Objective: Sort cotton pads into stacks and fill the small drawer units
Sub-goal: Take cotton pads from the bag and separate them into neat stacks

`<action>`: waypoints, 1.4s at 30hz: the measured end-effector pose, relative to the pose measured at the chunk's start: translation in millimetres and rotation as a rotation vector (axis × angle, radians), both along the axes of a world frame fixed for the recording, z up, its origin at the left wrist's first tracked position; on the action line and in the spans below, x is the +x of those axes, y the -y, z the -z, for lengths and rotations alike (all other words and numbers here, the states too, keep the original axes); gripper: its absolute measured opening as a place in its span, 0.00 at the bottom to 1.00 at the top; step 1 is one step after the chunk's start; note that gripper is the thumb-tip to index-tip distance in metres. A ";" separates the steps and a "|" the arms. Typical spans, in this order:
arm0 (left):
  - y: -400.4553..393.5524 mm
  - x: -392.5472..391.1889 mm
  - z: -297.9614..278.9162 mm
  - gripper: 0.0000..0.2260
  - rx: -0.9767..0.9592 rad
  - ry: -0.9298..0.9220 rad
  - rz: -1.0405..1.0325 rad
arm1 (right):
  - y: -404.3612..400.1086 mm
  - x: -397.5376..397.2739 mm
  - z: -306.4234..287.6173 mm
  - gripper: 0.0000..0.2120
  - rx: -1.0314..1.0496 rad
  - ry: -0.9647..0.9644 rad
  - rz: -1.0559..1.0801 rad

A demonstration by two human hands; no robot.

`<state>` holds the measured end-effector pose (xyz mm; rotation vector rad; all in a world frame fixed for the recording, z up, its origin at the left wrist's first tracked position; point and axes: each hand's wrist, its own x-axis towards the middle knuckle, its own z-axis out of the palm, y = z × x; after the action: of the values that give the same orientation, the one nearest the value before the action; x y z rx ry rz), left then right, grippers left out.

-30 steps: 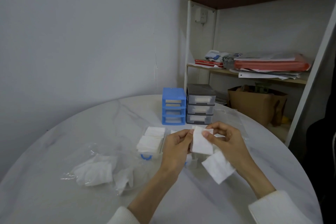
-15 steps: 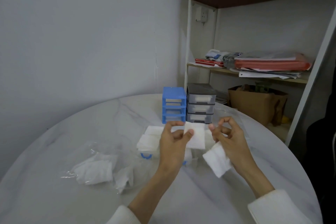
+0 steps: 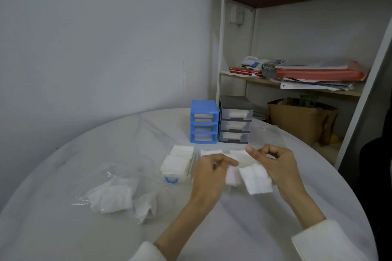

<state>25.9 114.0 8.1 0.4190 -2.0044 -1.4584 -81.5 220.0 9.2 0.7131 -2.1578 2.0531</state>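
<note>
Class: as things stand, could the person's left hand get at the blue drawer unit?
Probably yes. The left hand pinches a cotton pad, so it would need freeing. Only low pad stacks lie between it and the blue drawer unit.

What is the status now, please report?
Left hand pinches one cotton pad. Right hand holds another pad. Blue drawer unit unobstructed.

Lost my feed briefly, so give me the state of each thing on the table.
left hand: pinching a cotton pad
right hand: holding a second pad
blue drawer unit: upright, drawers pulled out
grey drawer unit: drawers in, holding pads
plastic bag: lying flat, holding pads
</note>
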 end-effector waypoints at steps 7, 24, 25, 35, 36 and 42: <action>-12.4 -2.1 6.7 0.13 -0.042 0.106 0.187 | -0.5 1.9 -0.2 0.22 -0.072 -0.098 -0.002; 4.6 -10.5 12.3 0.12 0.085 0.073 0.122 | 3.8 4.9 0.9 0.04 -0.082 0.102 -0.185; 0.4 -9.3 13.2 0.13 0.097 0.094 0.137 | 3.5 3.9 1.0 0.04 -0.113 0.118 -0.162; 0.7 -9.6 15.1 0.12 0.078 0.113 0.091 | -3.8 -7.6 2.2 0.15 -0.146 0.004 0.030; 3.6 -10.1 15.2 0.14 0.085 0.098 0.069 | -3.2 -6.8 1.6 0.15 -0.137 0.009 0.018; 12.0 -11.0 12.7 0.14 0.082 0.056 0.054 | 2.9 0.2 2.3 0.05 0.161 0.063 -0.168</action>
<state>14.9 102.0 -4.5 0.4482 -2.0187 -1.5829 -81.3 217.2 6.9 0.8874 -2.3965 2.0200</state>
